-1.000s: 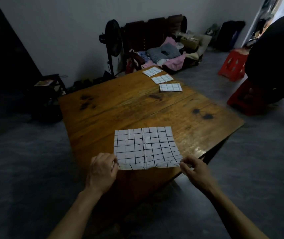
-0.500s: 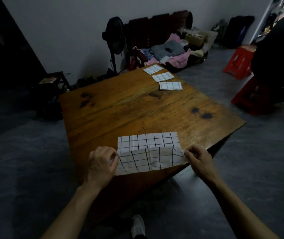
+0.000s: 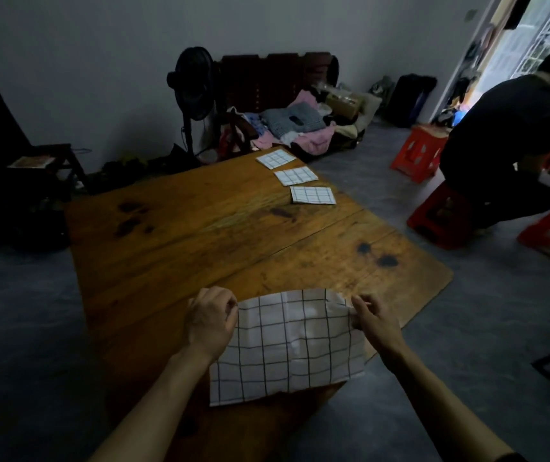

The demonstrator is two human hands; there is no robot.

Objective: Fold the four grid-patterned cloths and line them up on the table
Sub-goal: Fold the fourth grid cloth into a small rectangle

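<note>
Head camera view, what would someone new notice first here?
First the grid cloth at the near edge of the wooden table, pinched at its far corners by the left hand and right hand. Next, three folded cloths in a row at the table's far right corner. A person crouches among red stools on the right.

No text, label, brand, number or sign can be read anywhere in this view. The cloths (image 3: 287, 345) carry only a pattern of dark grid lines on white, without any letters. The flat thing on the dark stool (image 3: 30, 161) at the left has some print on it, but it is too dim and too small to read.
</note>
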